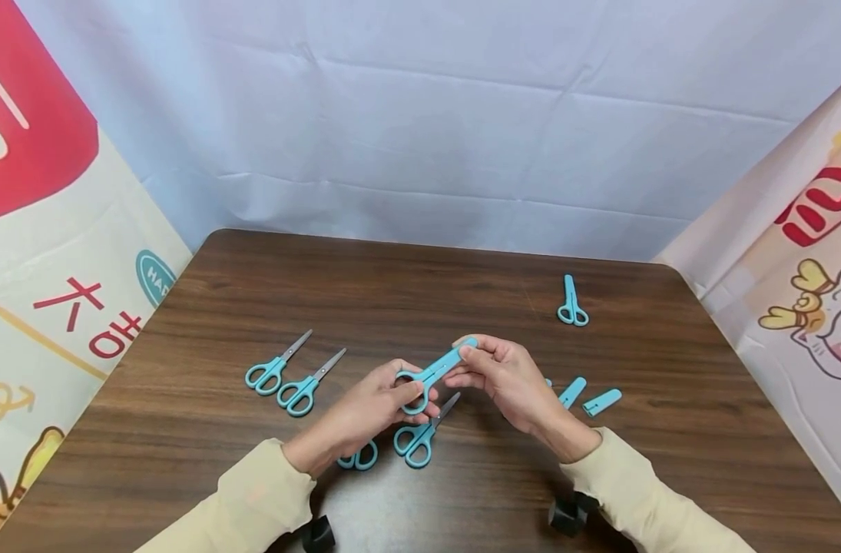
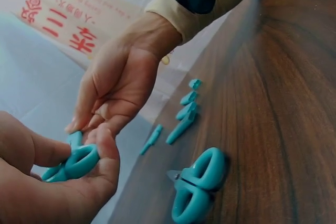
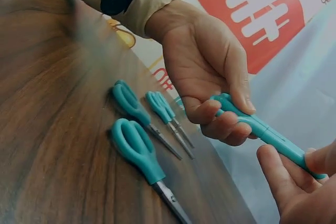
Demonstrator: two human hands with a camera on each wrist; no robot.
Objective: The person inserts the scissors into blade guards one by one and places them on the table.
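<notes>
My left hand (image 1: 382, 403) grips a pair of light-blue scissors (image 1: 413, 390) by the finger loops. A matching blade cover (image 1: 449, 361) sits over the blades, and the fingertips of my right hand (image 1: 513, 376) pinch it near its tip. In the right wrist view, the cover (image 3: 283, 146) meets the handle, and no bare metal shows between them. Just below my hands, uncovered scissors (image 1: 416, 442) lie on the table, also visible as scissors (image 2: 197, 184) in the left wrist view. Another pair of scissors (image 1: 365, 457) is partly hidden under my left wrist.
Two uncovered scissors (image 1: 264, 375) (image 1: 301, 394) lie to the left, blades pointing away. Beyond my right hand, a covered pair (image 1: 571, 303) rests toward the back of the brown table (image 1: 392, 284). Loose blade covers (image 1: 602, 402) lie at right, some partly hidden by my right hand.
</notes>
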